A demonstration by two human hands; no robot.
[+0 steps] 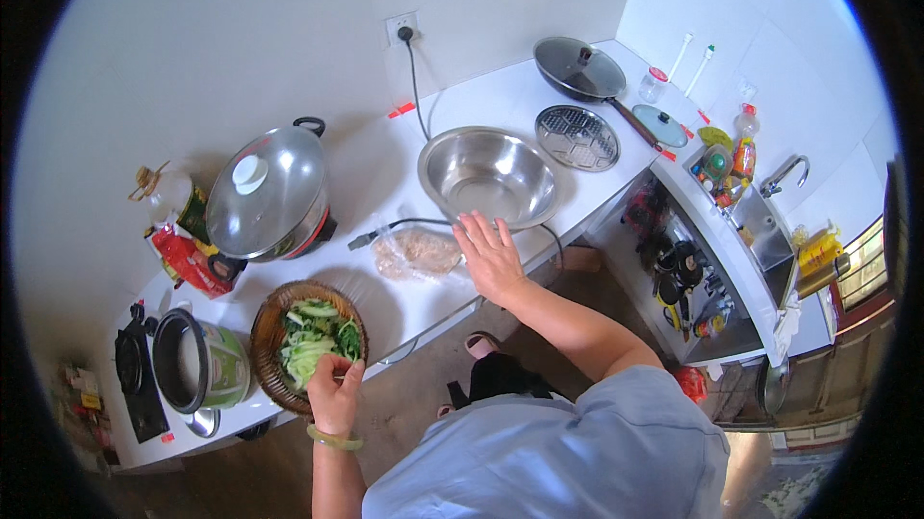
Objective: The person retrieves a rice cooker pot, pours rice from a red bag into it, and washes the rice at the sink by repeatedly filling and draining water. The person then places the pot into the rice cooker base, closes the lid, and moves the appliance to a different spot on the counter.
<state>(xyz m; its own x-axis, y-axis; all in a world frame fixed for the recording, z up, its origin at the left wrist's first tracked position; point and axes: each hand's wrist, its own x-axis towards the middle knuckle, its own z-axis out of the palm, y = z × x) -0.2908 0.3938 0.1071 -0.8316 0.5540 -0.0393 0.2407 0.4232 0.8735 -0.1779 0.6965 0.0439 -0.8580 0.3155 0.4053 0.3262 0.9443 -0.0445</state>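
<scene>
My left hand, with a bangle on the wrist, reaches over the near rim of a brown woven-look basket. Its thumb and fingers come together at the chopped leafy greens inside; whether they pinch any is not plain. My right hand is spread flat, palm down, at the near rim of a stainless steel basin with nothing inside. Just left of that hand lies a clear plastic bag of pale, crumbly food. A black cord with a loose connector runs between bag and basin.
A lidded electric pan stands at the back left, near an oil bottle and red packet. A pot is left of the basket. Right of the basin are a perforated steel plate, lidded wok and sink.
</scene>
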